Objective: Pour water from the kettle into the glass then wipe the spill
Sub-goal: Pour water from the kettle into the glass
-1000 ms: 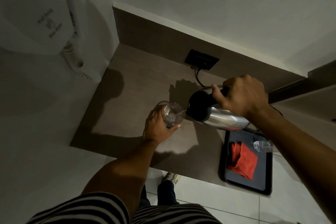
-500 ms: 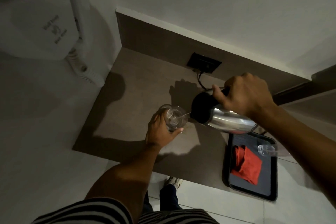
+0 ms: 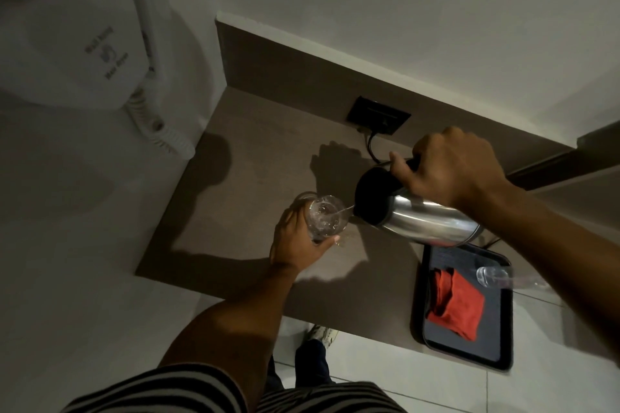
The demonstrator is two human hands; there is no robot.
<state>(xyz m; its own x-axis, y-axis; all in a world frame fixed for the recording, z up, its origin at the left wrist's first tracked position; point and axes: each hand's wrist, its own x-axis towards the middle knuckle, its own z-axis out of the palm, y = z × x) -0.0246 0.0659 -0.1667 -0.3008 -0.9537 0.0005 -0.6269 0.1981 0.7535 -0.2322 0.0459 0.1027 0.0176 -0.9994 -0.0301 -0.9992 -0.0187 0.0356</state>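
My right hand (image 3: 449, 166) grips the black handle of a steel kettle (image 3: 426, 220), which is tilted to the left with its black lid facing me. A thin stream of water runs from its spout into a clear glass (image 3: 323, 216). My left hand (image 3: 297, 245) wraps around that glass and holds it on or just above the brown counter (image 3: 241, 157). Water is churning inside the glass. A small wet glint shows on the counter beside my left fingertips. A red cloth (image 3: 458, 303) lies folded on a dark tray (image 3: 500, 345) at the right.
A second clear glass (image 3: 493, 277) lies on the tray under my right forearm. A black wall socket (image 3: 378, 115) with a cable sits at the back of the counter. A white wall-mounted hair dryer (image 3: 77, 37) with a coiled cord hangs at the left.
The kettle has stayed tilted and water keeps running into the glass. Both hands hold their places; only the camera view has shifted slightly.
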